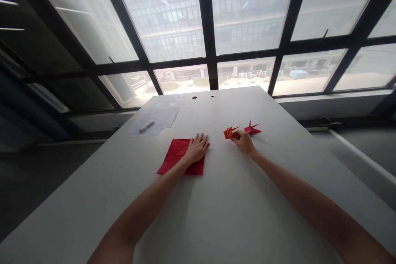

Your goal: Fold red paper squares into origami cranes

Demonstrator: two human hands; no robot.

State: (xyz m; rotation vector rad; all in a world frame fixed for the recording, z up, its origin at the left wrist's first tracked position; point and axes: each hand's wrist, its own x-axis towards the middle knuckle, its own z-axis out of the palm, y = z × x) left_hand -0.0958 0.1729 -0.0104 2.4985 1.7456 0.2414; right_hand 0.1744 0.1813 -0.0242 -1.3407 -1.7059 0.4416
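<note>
A creased red sheet of paper (176,154) lies on the white table (198,214). My left hand (198,147) rests flat across its right part, fingers stretched out and reaching just past its upper right edge. Further right, my right hand (243,142) pinches an orange origami crane (228,133) between thumb and fingers, at or just above the tabletop. My fingers cover part of that crane. Just beyond this hand, a red origami crane (253,128) with pointed tips sits on the table.
Several printed sheets (163,116) lie at the table's far left, with a whitish cylindrical object (146,126) on them. Two dark holes, one of them a round hole (194,97), are near the far edge. Large framed windows (247,12) stand behind the table.
</note>
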